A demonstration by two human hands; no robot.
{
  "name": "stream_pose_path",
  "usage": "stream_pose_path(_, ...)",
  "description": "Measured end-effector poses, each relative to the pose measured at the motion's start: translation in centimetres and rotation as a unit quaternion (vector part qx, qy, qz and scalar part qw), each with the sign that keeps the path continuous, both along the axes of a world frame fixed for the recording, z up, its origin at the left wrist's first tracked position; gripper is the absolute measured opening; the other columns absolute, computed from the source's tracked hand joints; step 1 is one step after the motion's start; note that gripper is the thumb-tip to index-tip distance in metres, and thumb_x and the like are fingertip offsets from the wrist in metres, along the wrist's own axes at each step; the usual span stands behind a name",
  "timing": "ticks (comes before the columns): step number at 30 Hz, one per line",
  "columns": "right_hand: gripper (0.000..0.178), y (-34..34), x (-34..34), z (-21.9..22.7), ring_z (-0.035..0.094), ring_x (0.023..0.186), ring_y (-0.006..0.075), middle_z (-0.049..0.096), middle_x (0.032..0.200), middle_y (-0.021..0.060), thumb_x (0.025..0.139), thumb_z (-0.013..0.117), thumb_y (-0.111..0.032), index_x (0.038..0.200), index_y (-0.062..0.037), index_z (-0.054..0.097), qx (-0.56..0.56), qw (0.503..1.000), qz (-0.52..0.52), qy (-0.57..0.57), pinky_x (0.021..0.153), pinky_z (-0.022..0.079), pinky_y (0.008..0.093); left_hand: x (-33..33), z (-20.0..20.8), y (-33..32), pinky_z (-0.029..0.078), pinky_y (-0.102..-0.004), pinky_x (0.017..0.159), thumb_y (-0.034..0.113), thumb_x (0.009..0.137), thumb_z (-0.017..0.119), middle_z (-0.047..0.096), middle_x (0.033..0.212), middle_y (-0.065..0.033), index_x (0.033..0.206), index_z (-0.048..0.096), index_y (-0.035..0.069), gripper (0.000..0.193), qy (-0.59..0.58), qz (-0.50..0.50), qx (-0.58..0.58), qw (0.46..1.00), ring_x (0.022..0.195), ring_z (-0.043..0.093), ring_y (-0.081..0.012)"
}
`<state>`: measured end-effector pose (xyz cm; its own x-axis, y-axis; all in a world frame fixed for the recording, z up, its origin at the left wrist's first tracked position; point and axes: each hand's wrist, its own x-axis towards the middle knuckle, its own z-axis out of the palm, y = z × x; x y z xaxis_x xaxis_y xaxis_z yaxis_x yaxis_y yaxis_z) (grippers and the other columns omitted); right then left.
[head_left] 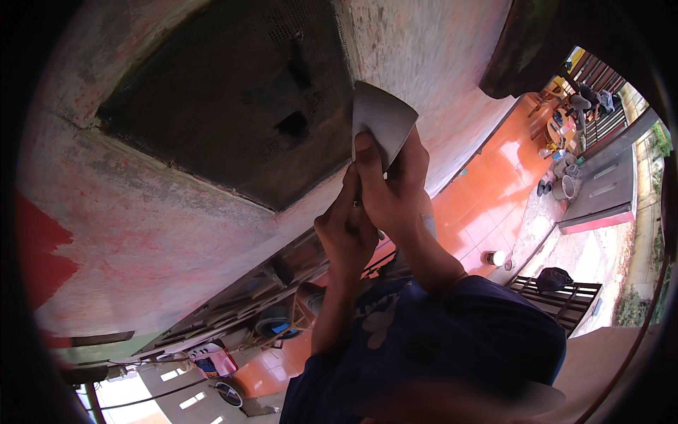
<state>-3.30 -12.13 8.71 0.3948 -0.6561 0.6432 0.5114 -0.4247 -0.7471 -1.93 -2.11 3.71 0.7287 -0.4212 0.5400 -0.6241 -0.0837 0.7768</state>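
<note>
A thin grey sheet (381, 120), flared and slightly curved, stands up against the edge of the wall opening. My right hand (392, 177) grips its lower part, with the thumb pressed flat on its face and the fingers behind. Just below, my left hand (346, 230) is closed, its fingertips meeting the sheet's lower corner beside the right thumb. Its grip is partly hidden by the right hand. Left of the sheet is a dark mesh screen (212, 113) with torn holes, framed by the worn, patchy wall (162, 233).
Far below lies an orange tiled floor (487, 184). A white bucket (493, 258) stands on it near a slatted rack (558, 300) with a black bag. Chairs and a cluttered table (561, 127) are at upper right. A dark overhang (530, 49) juts out above right.
</note>
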Motion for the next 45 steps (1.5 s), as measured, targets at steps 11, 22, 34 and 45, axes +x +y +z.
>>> stream_pose_path(11, 0.022, 0.4, 1.2, 1.2, 0.058, 0.064, 0.0116, 0.060, 0.079, 0.0136, 0.092, 0.055, -0.003, 0.108, 0.0016, 0.040, 0.018, 0.996, 0.069, -0.054, 0.053, 0.045, 0.0282, 2.3, 1.3, 0.6, 0.049, -0.0255, 0.059, -0.001, 0.080, 0.063, 0.069, 0.077, -0.0166, 0.133, 0.059, -0.003, 0.053, -0.058, -0.032, -0.027, 0.997, 0.059, 0.065, -0.0131)
stream_pose_path(22, 0.026, 1.4, 0.7, 2.0, 0.052, 0.080, 0.0185, 0.053, 0.095, 0.0167, 0.093, 0.051, -0.003, 0.114, 0.0032, 0.037, -0.015, 0.999, 0.032, -0.018, 0.068, 0.044, 0.0338, 2.2, 3.0, 2.2, 0.047, -0.0218, 0.063, -0.006, 0.079, 0.059, 0.070, 0.079, -0.0156, 0.131, 0.062, 0.000, 0.053, -0.032, -0.078, -0.051, 0.995, 0.065, 0.060, -0.0064)
stream_pose_path(34, 0.040, -0.3, -0.7, -0.1, 0.053, 0.087, 0.0124, 0.051, 0.113, 0.0125, 0.096, 0.059, -0.016, 0.125, 0.0015, 0.038, 0.079, 0.984, 0.151, -0.051, 0.074, 0.047, 0.0272, -0.1, 2.4, 1.9, 0.049, -0.0274, 0.069, -0.003, 0.078, 0.061, 0.072, 0.104, -0.0173, 0.135, 0.061, 0.005, 0.058, 0.005, -0.068, 0.034, 0.997, 0.074, 0.061, -0.0106)
stream_pose_path(45, 0.066, -2.1, -4.7, -1.6, 0.063, 0.100, 0.0233, 0.055, 0.124, 0.0182, 0.095, 0.062, -0.044, 0.138, 0.0018, 0.044, 0.070, 0.972, 0.210, 0.074, 0.079, 0.051, 0.0335, -3.8, -1.0, 2.7, 0.037, -0.0207, 0.065, 0.017, 0.101, 0.051, 0.059, 0.088, -0.0036, 0.147, 0.042, -0.004, 0.051, 0.298, -0.241, -0.084, 0.920, 0.072, 0.049, -0.0056)
